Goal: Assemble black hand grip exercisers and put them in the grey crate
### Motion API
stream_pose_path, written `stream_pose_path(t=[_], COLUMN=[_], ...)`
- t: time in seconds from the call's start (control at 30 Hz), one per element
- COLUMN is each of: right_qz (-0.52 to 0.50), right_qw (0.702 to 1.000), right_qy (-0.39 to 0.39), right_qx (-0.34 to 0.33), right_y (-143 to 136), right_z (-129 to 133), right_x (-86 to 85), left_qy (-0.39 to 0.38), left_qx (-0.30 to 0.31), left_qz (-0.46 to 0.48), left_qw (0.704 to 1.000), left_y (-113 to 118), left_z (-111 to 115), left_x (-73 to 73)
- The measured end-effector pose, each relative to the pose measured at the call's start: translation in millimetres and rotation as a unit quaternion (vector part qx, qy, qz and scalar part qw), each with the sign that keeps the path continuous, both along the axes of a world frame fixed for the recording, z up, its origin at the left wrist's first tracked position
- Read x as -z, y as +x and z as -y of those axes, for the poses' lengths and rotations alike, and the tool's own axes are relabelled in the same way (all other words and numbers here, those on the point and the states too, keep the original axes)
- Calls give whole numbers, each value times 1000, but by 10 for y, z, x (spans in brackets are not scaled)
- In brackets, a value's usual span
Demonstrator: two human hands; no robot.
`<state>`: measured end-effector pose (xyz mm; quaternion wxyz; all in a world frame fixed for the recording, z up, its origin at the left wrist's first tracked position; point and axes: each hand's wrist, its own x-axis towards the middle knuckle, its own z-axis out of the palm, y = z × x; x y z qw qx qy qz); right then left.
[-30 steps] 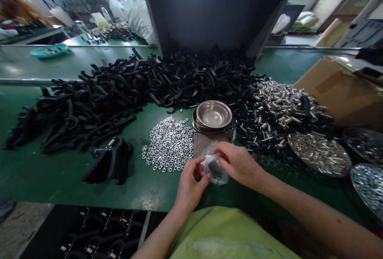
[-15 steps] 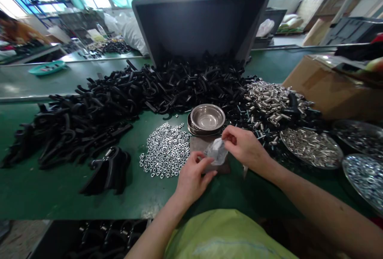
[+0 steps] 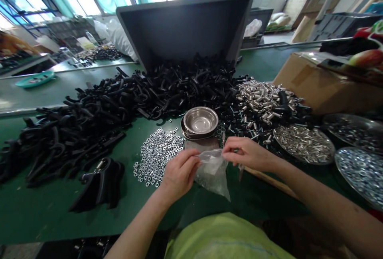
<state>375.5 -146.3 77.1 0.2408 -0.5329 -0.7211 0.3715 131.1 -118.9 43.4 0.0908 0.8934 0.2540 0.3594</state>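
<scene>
A clear plastic bag (image 3: pixel 213 173) hangs spread between my two hands, with something white showing in its upper part. My left hand (image 3: pixel 181 171) pinches its left top corner, and my right hand (image 3: pixel 243 153) pinches the right top corner. Behind the bag lies a flat grey-brown plate (image 3: pixel 202 144), partly covered by it. An empty steel bowl (image 3: pixel 200 120) rests on another metal dish just beyond the plate. Left of the plate, close to my left hand, is a pile of small silver nuts (image 3: pixel 158 155).
Black curved parts (image 3: pixel 104 107) are heaped across the back and left, before a grey bin (image 3: pixel 185 31). At right stand dishes of metal pins (image 3: pixel 303 144) and nuts (image 3: pixel 362 175), silver sleeves (image 3: pixel 261 99) and a cardboard box (image 3: pixel 326 83). A wooden stick (image 3: pixel 272 182) lies near my right forearm.
The crumpled bag has been drawn open and now hangs down between my hands. My left hand has moved left and closed on the bag's edge. The view has shifted slightly.
</scene>
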Motion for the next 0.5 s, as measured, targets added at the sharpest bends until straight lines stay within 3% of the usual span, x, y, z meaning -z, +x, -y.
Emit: stream_pose_path(t=[0.13, 0.23, 0.33, 0.5], right_qz=[74, 59, 48, 24], right_qw=[994, 992, 988, 982], right_qy=[54, 75, 93, 126], right_qx=[-67, -85, -110, -140], right_y=[100, 134, 70, -77], right_z=[14, 10, 53, 178], right_x=[17, 4, -45, -151], left_qy=[-28, -99, -110, -110], left_qx=[18, 107, 164, 199], left_qz=[-11, -42, -51, 7], left_qw=[999, 988, 979, 974], left_y=[-59, -89, -64, 14], left_z=[2, 65, 122, 143], left_x=[-43, -150, -215, -165])
